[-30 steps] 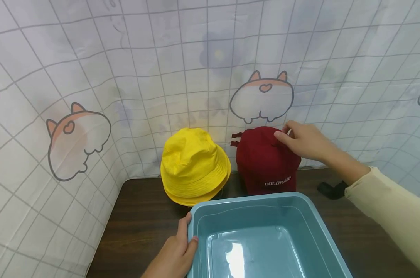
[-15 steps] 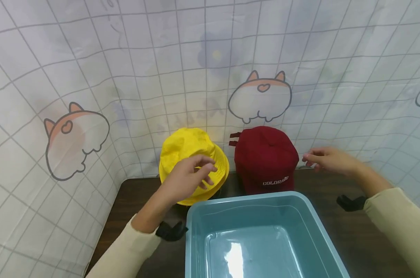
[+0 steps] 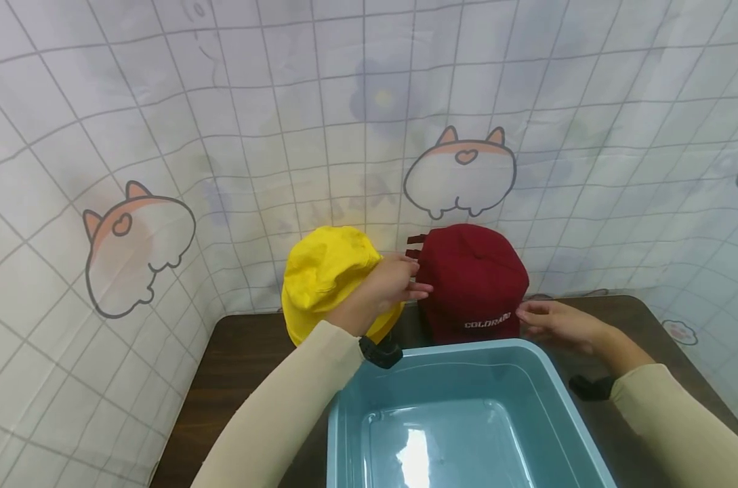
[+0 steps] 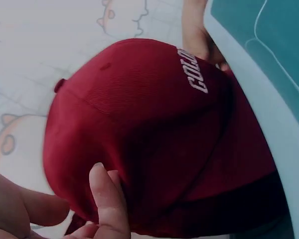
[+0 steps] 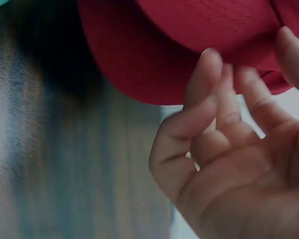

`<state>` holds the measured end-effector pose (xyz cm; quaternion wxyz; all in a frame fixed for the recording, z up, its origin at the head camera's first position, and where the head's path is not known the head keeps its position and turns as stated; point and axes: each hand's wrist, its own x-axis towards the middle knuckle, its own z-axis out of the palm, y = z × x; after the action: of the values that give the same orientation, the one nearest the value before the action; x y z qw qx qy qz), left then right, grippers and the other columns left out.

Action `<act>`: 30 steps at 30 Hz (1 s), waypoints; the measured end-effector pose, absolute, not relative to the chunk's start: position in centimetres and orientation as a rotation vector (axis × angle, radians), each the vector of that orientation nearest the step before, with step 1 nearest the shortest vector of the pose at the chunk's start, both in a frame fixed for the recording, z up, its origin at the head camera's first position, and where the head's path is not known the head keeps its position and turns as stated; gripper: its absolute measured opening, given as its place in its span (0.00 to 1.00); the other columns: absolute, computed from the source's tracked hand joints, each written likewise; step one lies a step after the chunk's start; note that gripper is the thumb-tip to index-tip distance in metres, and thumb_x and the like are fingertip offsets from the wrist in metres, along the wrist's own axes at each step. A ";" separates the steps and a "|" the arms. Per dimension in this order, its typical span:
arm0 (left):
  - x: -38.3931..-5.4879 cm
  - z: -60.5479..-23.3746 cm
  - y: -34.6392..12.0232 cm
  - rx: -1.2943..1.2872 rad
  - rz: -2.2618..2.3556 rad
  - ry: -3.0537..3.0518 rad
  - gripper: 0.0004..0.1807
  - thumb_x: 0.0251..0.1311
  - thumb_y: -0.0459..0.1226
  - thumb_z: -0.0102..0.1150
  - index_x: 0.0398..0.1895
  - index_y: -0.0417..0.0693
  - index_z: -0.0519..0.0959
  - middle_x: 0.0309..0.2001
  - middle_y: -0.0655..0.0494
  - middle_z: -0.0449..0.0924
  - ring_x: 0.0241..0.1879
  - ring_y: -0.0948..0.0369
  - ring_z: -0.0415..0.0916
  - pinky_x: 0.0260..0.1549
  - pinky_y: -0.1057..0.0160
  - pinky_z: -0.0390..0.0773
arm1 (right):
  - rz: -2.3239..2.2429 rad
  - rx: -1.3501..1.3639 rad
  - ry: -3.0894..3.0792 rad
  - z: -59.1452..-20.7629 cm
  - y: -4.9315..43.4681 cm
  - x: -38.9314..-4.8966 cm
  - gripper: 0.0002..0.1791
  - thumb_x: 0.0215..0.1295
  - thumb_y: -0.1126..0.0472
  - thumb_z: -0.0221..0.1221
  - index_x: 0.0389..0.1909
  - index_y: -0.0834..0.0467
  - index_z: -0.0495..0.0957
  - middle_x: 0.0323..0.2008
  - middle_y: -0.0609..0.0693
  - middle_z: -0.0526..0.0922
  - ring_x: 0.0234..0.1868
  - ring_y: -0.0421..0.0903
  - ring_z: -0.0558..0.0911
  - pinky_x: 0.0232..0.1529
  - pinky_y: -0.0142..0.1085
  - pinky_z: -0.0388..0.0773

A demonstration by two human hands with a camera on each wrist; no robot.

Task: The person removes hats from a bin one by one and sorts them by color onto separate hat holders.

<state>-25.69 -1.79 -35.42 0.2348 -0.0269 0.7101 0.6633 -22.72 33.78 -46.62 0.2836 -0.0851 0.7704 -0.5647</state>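
Observation:
A dark red baseball cap [image 3: 466, 271] with COLORADO across its front stands behind the basin, its brim partly hidden by the rim. My left hand [image 3: 388, 285] is at the cap's left side, reaching in front of the yellow hat. In the left wrist view, the extended fingers [image 4: 107, 199] overlap the cap's side. My right hand [image 3: 560, 327] is at the cap's lower right, near the lettering. The right wrist view has its loosely bent fingers [image 5: 202, 79] right at the edge of the brim [image 5: 134, 74].
A yellow bucket hat [image 3: 320, 271] stands to the left of the cap, partly covered by my left arm. A blue plastic basin [image 3: 466, 348] fills the front of the dark wooden table [image 3: 240, 359]. A white grid-patterned cloth [image 3: 295, 122] hangs behind and along the sides.
My left hand has left the basin's rim and moved past the yellow hat to the cap's left side. The right hand has come down from the cap's top to its lower right.

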 end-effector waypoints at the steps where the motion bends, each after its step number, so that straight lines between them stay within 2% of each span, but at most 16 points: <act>1: -25.8 -35.5 -1.4 -0.086 1.825 1.939 0.20 0.76 0.33 0.50 0.68 0.44 0.66 0.61 0.44 0.73 0.38 0.56 0.84 0.40 0.65 0.86 | -1.528 -0.241 2.031 -47.0 33.8 -22.7 0.21 0.82 0.51 0.48 0.67 0.58 0.69 0.58 0.51 0.83 0.57 0.53 0.83 0.61 0.47 0.80; 6: -26.3 -36.2 -0.3 -0.113 1.813 1.964 0.20 0.76 0.33 0.49 0.68 0.43 0.64 0.56 0.43 0.75 0.29 0.59 0.79 0.32 0.67 0.85 | -1.616 -0.313 1.915 -48.1 33.9 -22.8 0.16 0.83 0.57 0.44 0.65 0.53 0.71 0.57 0.47 0.83 0.58 0.49 0.83 0.60 0.42 0.81; 9: -26.6 -36.8 0.1 -0.115 1.777 2.026 0.22 0.75 0.32 0.50 0.69 0.41 0.65 0.53 0.43 0.77 0.27 0.59 0.77 0.32 0.66 0.85 | -1.607 -0.379 1.901 -48.5 33.7 -22.8 0.19 0.84 0.59 0.43 0.70 0.53 0.69 0.59 0.48 0.82 0.59 0.49 0.82 0.60 0.43 0.80; 12: -26.6 -37.2 0.4 -0.123 1.706 2.118 0.23 0.74 0.30 0.50 0.70 0.38 0.67 0.44 0.45 0.78 0.25 0.60 0.75 0.35 0.64 0.86 | -1.569 -0.394 1.927 -48.8 33.2 -22.8 0.22 0.83 0.58 0.44 0.73 0.56 0.65 0.60 0.50 0.81 0.60 0.49 0.81 0.60 0.44 0.80; 15: -26.5 -37.4 0.7 -0.129 1.626 2.203 0.22 0.73 0.29 0.52 0.68 0.35 0.70 0.37 0.46 0.76 0.23 0.60 0.76 0.36 0.63 0.86 | -1.532 -0.355 1.967 -49.1 32.7 -22.7 0.21 0.82 0.57 0.47 0.70 0.60 0.66 0.56 0.52 0.81 0.57 0.49 0.80 0.58 0.43 0.81; 17: -26.4 -37.4 0.8 -0.142 1.575 2.249 0.22 0.72 0.29 0.53 0.68 0.35 0.70 0.37 0.46 0.76 0.23 0.59 0.78 0.36 0.63 0.86 | -1.511 -0.306 1.998 -49.2 32.4 -22.6 0.19 0.81 0.54 0.49 0.64 0.61 0.69 0.51 0.52 0.81 0.52 0.50 0.80 0.54 0.43 0.82; 21: -26.3 -37.4 0.9 -0.176 1.504 2.319 0.26 0.69 0.27 0.55 0.70 0.37 0.68 0.50 0.42 0.78 0.27 0.54 0.86 0.39 0.59 0.86 | -1.477 -0.227 2.032 -49.0 31.9 -22.5 0.16 0.80 0.51 0.51 0.53 0.61 0.70 0.42 0.53 0.78 0.44 0.50 0.79 0.46 0.42 0.83; 25: -26.1 -37.4 0.9 -0.182 1.506 2.333 0.29 0.67 0.26 0.56 0.72 0.38 0.66 0.57 0.41 0.77 0.28 0.53 0.87 0.42 0.55 0.86 | -1.478 -0.194 2.030 -49.0 31.6 -22.5 0.16 0.80 0.50 0.52 0.52 0.61 0.70 0.41 0.53 0.78 0.43 0.50 0.79 0.44 0.41 0.83; 30: -25.7 -37.3 1.0 -0.160 1.549 2.319 0.28 0.67 0.25 0.56 0.70 0.38 0.65 0.53 0.40 0.77 0.25 0.54 0.84 0.39 0.57 0.86 | -1.488 -0.172 2.028 -48.8 31.6 -22.5 0.17 0.79 0.51 0.53 0.54 0.62 0.70 0.42 0.54 0.78 0.44 0.50 0.79 0.45 0.41 0.83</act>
<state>-25.73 1.00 -37.28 0.1733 -0.0566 0.8177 0.5461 -22.47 31.64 -48.84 0.3051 -0.0651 0.7661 -0.5620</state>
